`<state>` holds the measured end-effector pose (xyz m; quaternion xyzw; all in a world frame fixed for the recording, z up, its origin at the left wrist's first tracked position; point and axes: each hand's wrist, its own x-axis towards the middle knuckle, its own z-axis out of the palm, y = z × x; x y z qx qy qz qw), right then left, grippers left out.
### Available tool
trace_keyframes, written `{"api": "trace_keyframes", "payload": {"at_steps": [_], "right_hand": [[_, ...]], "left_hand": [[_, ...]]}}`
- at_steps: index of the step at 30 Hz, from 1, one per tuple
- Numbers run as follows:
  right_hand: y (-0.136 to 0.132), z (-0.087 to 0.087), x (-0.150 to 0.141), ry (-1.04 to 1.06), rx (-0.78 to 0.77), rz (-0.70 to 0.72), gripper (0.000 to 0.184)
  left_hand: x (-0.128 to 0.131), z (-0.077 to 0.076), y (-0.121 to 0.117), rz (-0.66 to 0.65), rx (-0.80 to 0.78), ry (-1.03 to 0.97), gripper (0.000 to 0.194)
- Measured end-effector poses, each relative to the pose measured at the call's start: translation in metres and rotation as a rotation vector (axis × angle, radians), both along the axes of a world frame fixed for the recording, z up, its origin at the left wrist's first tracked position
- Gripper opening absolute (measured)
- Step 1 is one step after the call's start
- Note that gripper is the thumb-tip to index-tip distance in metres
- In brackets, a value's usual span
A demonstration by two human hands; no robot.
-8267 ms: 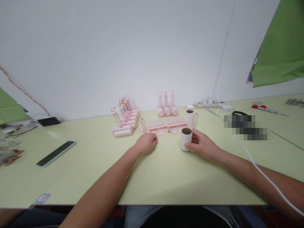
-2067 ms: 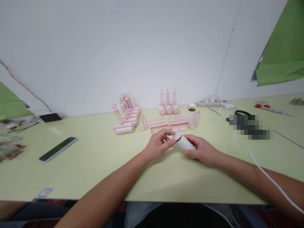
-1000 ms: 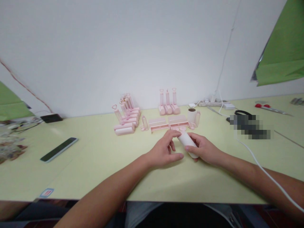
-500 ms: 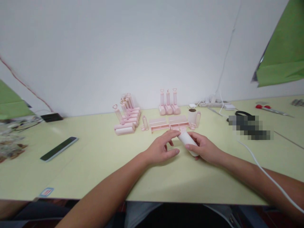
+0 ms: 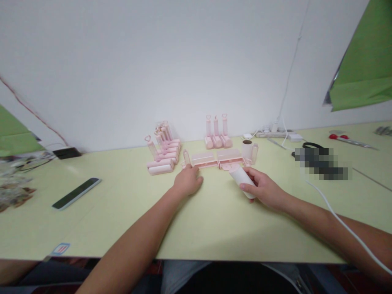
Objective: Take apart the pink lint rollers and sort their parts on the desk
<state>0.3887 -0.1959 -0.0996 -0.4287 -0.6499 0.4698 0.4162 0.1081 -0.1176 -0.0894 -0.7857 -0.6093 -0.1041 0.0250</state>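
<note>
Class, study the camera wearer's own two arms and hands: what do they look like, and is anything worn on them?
The left hand and right hand are ungloved, with no ring, watch or bracelet visible. The forearms taper towards the wrists and show no sleeves. A white cable crosses in front of the right one.

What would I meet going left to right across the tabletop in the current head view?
Phone, frontmost pink roller, left hand, three pink rollers near the wall, white roll, right hand, white box, red-handled tool.

pale wall (image 5: 183, 61); yellow-green table (image 5: 122, 200) against it; green cloth (image 5: 361, 69) hanging right.
</note>
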Motion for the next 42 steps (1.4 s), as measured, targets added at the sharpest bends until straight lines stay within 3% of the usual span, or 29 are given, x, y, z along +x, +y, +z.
{"api": "trace_keyframes", "payload": {"at_steps": [4, 8, 11, 14, 17, 23, 30, 34, 38, 42], "right_hand": [[0.000, 0.000, 0.000, 0.007, -0.001, 0.008, 0.048], [0.002, -0.003, -0.001, 0.039, -0.012, 0.001, 0.054], [0.002, -0.006, -0.002, 0.077, -0.031, -0.029, 0.065], [0.000, -0.005, -0.002, 0.105, -0.050, -0.026, 0.070], [-0.002, -0.003, -0.002, 0.130, -0.071, -0.015, 0.071], [0.002, -0.006, -0.001, 0.173, -0.036, -0.014, 0.075], [-0.003, -0.001, -0.003, 0.232, -0.020, -0.006, 0.079], [-0.004, 0.001, -0.005, 0.300, -0.128, -0.022, 0.070], [-0.001, 0.000, -0.005, 0.430, -0.281, -0.055, 0.059], [-0.001, 0.001, -0.008, 0.572, -0.394, -0.050, 0.049]], "left_hand": [[0.010, 0.006, -0.006, -0.049, 0.011, -0.073, 0.037], [0.013, 0.006, -0.006, -0.082, 0.173, -0.084, 0.034], [0.009, 0.003, 0.000, -0.120, 0.248, -0.035, 0.043], [0.008, 0.002, 0.005, -0.141, 0.192, -0.024, 0.051], [0.010, 0.005, 0.004, -0.136, 0.120, -0.061, 0.044], [0.013, 0.004, -0.001, -0.007, 0.007, -0.262, 0.038], [0.015, -0.006, -0.002, -0.067, -0.189, -0.308, 0.048], [0.023, -0.004, -0.006, -0.076, -0.202, -0.285, 0.041], [0.036, -0.004, -0.015, -0.136, -0.216, -0.439, 0.034], [0.052, -0.007, -0.028, -0.200, -0.293, -0.760, 0.063]]}}
